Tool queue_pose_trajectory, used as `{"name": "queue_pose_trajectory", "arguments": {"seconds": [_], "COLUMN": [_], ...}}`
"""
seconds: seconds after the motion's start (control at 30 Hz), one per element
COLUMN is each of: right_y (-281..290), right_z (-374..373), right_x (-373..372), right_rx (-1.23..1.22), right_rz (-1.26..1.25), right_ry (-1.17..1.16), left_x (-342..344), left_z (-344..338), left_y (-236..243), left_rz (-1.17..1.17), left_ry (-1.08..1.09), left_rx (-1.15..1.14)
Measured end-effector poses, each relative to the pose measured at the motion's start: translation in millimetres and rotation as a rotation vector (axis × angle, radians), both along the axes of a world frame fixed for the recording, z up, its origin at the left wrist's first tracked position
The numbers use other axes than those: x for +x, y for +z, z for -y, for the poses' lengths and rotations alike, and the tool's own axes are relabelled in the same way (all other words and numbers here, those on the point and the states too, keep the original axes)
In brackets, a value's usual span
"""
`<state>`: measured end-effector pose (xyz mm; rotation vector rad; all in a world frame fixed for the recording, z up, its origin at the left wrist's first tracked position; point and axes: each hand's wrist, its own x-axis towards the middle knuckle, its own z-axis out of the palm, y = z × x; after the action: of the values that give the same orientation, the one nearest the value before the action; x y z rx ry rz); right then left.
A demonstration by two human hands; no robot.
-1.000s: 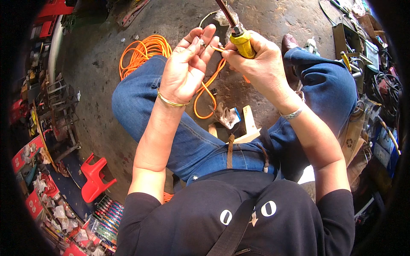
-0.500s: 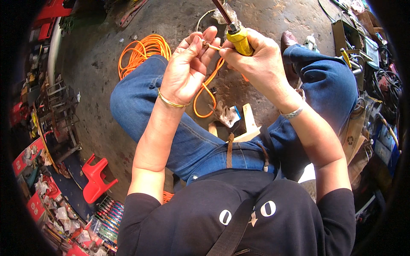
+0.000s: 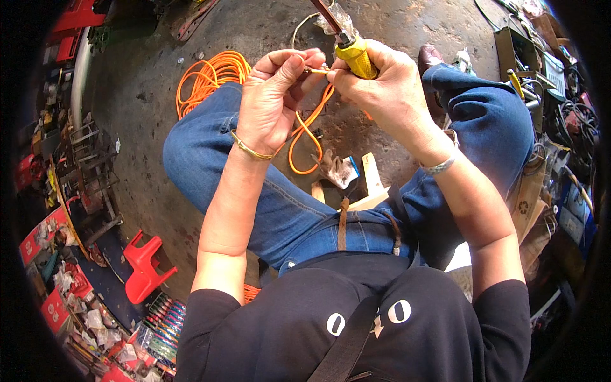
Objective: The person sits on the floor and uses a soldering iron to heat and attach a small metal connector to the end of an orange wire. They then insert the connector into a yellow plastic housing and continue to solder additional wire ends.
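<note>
My right hand is wrapped round the yellow handle of a screwdriver; its dark reddish shaft points up past the top edge. The thumb and forefinger of that same hand also pinch a thin yellow-orange wire. At the wire's other end, my left hand closes thumb and fingers on its coppery tip, which the fingertips partly hide. Below the hands hangs a loop of orange cable, and a coil of orange cable lies on the floor beyond my left knee.
Between my legs are a wooden piece and a crumpled glove-like item. A red plastic stool stands at left, near cluttered goods. To the right are a metal box, black cables and cardboard.
The left hand has turned slightly, its fingers curling more closely over the wire's tip. Screwdriver and right hand have shifted a little to the left.
</note>
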<state>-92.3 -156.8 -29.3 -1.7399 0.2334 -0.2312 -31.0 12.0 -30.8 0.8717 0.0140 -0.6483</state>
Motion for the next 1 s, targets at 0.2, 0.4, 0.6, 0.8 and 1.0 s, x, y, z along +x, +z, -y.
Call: {"name": "queue_pose_trajectory", "arguments": {"seconds": [0.2, 0.4, 0.6, 0.8, 1.0], "right_y": [7.0, 6.1, 8.1, 13.2, 14.8], "right_z": [2.8, 6.4, 10.0, 11.9, 12.3], "right_x": [-1.4, 0.6, -0.5, -2.3, -2.4], "right_rx": [-0.120, -0.174, -0.214, -0.300, -0.399], "right_rz": [0.049, 0.099, 0.161, 0.137, 0.198], "right_ry": [0.005, -0.010, 0.046, 0.081, 0.044], "left_x": [4.0, 4.6, 5.9, 3.4, 2.1], "left_z": [-3.4, -2.8, -7.5, -9.1, -9.6], "left_y": [-0.4, 6.0, 9.7, 9.8, 12.3], "left_rz": [0.076, -0.017, 0.037, 0.033, -0.011], "left_ry": [-0.046, -0.056, -0.098, -0.128, -0.163], "left_rx": [0.123, 0.130, 0.220, 0.235, 0.179]}}
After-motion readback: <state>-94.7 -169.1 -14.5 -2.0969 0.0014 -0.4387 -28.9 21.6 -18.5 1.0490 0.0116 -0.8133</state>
